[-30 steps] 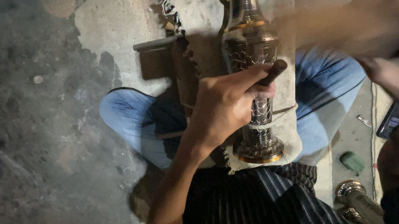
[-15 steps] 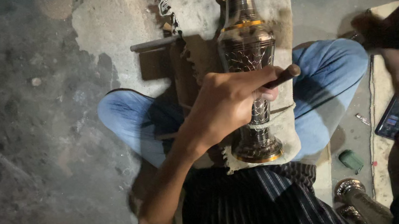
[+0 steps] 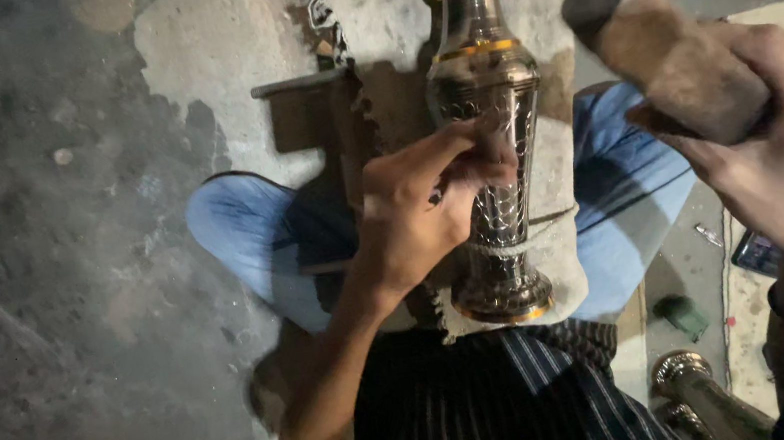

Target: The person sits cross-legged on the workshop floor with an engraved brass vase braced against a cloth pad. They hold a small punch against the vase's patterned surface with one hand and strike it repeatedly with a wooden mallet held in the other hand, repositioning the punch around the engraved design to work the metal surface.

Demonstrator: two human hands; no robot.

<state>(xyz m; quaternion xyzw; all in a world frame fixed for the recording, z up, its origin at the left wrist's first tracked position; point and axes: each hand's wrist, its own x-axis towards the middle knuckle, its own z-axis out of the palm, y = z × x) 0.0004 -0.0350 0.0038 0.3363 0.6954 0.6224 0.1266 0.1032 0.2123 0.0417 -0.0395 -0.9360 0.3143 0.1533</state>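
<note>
Landmark: an ornate metal vase (image 3: 490,136), dark with engraved patterning and gold bands, lying lengthwise on a pale frayed cloth (image 3: 563,218) across the person's lap, its foot toward the striped shirt and its neck pointing away.

Left hand: the left hand (image 3: 412,217) rests against the vase's patterned belly from its left side, fingers pinched together as if around a thin tool; in this frame the tool itself is hidden by the fingers, so what they clamp cannot be told.

Right hand: the right hand (image 3: 776,149), to the right of the vase and raised above it, is wrapped tightly around a wooden mallet (image 3: 661,43), whose blunt end points up and toward the vase's neck.

Step in hand: judged from the pose, this is the raised part of a strike, the left hand marking the spot on the engraved belly and the mallet lifted clear of it.

Next move: the blow would need to come down squarely over the left fingertips' spot, light and controlled, with the vase kept from rolling on the cloth.

Surroundings: blue trouser knees either side of the vase, a rough concrete floor (image 3: 62,243) to its left, and other brass pieces (image 3: 697,392) right of its foot.
</note>
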